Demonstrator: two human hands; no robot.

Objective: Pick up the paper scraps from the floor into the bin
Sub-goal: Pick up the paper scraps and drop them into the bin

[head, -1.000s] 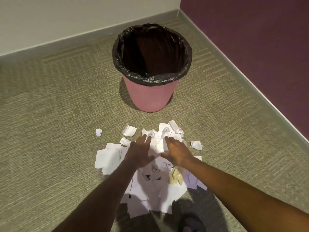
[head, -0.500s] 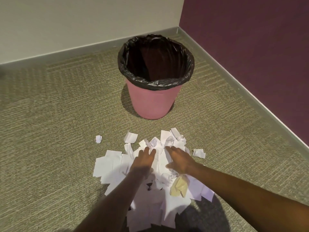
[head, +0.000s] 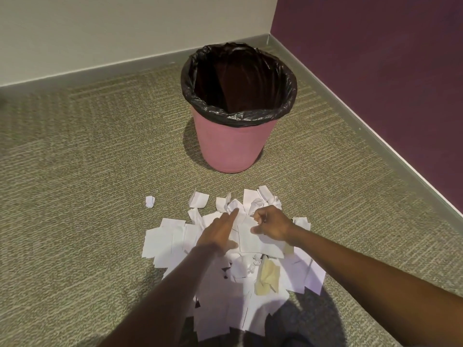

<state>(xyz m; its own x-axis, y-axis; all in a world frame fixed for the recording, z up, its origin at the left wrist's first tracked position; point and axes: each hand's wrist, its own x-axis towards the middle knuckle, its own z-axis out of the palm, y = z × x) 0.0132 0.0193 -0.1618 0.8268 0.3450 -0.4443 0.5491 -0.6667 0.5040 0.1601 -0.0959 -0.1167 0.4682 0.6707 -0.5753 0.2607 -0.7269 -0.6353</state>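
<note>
A heap of white paper scraps [head: 172, 241] lies on the carpet in front of me, with one tan scrap [head: 268, 276] among them. Beyond it stands a pink bin [head: 230, 149] lined with a black bag; I see no scraps inside it. My left hand [head: 218, 234] lies on the heap with straight fingers pointing toward the bin. My right hand [head: 271, 225] has its fingers curled round white scraps at the far side of the heap. One small crumpled scrap [head: 149, 202] sits apart to the left.
Olive carpet [head: 87, 171] stretches all around. A cream wall [head: 112, 33] runs behind the bin and a purple wall [head: 388, 71] along the right, both with grey skirting. The bin stands near their corner.
The view has tilted up, showing more wall. My right hand's fingers have curled onto scraps. My left hand has flattened and turned slightly on the heap.
</note>
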